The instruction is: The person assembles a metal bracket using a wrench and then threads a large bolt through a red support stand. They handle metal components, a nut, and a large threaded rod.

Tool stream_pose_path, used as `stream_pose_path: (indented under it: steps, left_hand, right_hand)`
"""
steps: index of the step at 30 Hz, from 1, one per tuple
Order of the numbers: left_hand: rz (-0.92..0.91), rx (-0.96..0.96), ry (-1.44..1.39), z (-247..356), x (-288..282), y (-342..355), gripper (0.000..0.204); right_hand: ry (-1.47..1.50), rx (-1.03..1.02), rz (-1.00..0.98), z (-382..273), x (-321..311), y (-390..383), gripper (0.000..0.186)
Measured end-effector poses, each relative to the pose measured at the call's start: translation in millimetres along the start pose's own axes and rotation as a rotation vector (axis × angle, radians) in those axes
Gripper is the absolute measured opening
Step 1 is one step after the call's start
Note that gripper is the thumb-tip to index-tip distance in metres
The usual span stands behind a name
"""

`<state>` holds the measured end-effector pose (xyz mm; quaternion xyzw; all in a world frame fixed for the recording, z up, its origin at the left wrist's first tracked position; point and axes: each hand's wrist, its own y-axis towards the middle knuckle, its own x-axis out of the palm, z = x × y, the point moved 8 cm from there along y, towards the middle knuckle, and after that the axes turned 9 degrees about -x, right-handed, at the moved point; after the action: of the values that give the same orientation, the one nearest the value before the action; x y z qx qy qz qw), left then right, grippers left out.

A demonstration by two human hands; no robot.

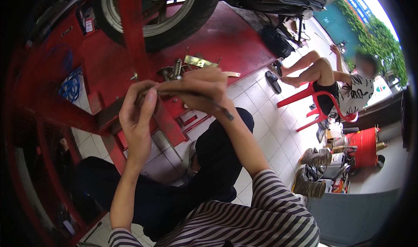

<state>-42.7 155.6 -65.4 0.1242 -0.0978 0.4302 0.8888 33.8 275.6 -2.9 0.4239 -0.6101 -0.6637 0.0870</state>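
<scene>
Nearest, I record a black-and-pale striped cloth shirt (270, 212) and dark cloth trousers (170, 203). Beyond these, both hands meet above the near part of a red metal counter (244, 38). The right hand (203, 88) has its grip closed around a slender dark rod-shaped tool (225, 112), whose near end projects over the right wrist; its far end I cannot make out. The left hand (138, 105) sits just beside, fingers curled and thumb raised; whether its grip pinches anything I cannot tell. Just past the hands, a brass-coloured flat metal plate (200, 61) and a silvery cylindrical metal part (177, 67) lie on the counter. To the left I find a coiled blue hose (70, 88). Farther, a black-tyred wheel with a grey rim (187, 31) stands over the counter. Far right, a person (361, 88) occupies a red plastic chair (300, 95).
</scene>
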Motion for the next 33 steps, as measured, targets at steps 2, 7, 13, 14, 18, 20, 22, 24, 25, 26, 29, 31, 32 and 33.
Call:
stream_pose_path:
  steps: [2,7,13,14,18,20,22,24,25,26,29,31,32,33]
  left_hand:
    - [0.078,0.137,0.038,5.5,-8.6,1.1,0.02]
    - [0.322,0.218,-0.071,11.5,-53.3,3.9,0.02]
    - [0.188,-0.043,0.91,27.7,-45.5,17.6,0.034]
    - [0.183,-0.034,0.957,27.2,-44.3,13.8,0.042]
    - [-0.029,-0.046,1.31,5.6,-32.0,0.5,0.046]
    - [0.004,-0.057,1.419,-0.6,-28.8,-4.8,0.048]
    - [0.006,-0.06,1.56,-7.7,-26.3,-10.1,0.05]
    - [-0.077,-0.055,1.529,-25.5,-26.7,-14.0,0.05]
    - [-0.118,-0.052,1.513,-32.3,-26.4,-15.9,0.05]
    - [-0.191,-0.141,1.462,-41.8,-26.5,-15.5,0.052]
    - [-0.09,-0.097,1.357,-45.4,-31.4,-13.5,0.056]
    - [-0.103,-0.17,1.313,-49.4,-34.8,-12.7,0.058]
    - [-0.11,-0.207,1.29,-51.9,-36.0,-13.0,0.059]
    - [-0.109,-0.242,1.228,-53.8,-37.6,-13.5,0.059]
  right_hand:
    - [-0.052,0.113,0.056,10.5,-8.0,-2.2,0.022]
    - [-0.082,0.879,-0.007,59.2,-34.8,-27.4,0.017]
    - [-0.231,0.759,-0.523,100.5,-1.5,-89.9,0.026]
    - [-0.288,0.809,-0.608,99.9,5.8,-91.7,0.029]
    - [-0.294,0.87,-0.723,96.1,22.8,-95.4,0.029]
    - [-0.237,0.858,-0.702,89.7,26.8,-88.4,0.032]
    - [-0.206,0.869,-0.65,86.2,27.3,-80.3,0.033]
    - [-0.187,0.885,-0.632,83.1,27.4,-75.0,0.033]
    - [-0.184,0.892,-0.638,81.7,28.0,-72.8,0.033]
    - [-0.183,0.899,-0.643,80.9,28.5,-72.1,0.032]
    - [-0.137,0.846,-0.582,79.1,27.6,-71.9,0.031]
    - [-0.141,0.824,-0.581,77.7,27.3,-71.2,0.028]
    - [-0.144,0.813,-0.581,77.5,26.9,-71.3,0.027]
    - [-0.149,0.813,-0.578,79.1,26.4,-73.0,0.028]
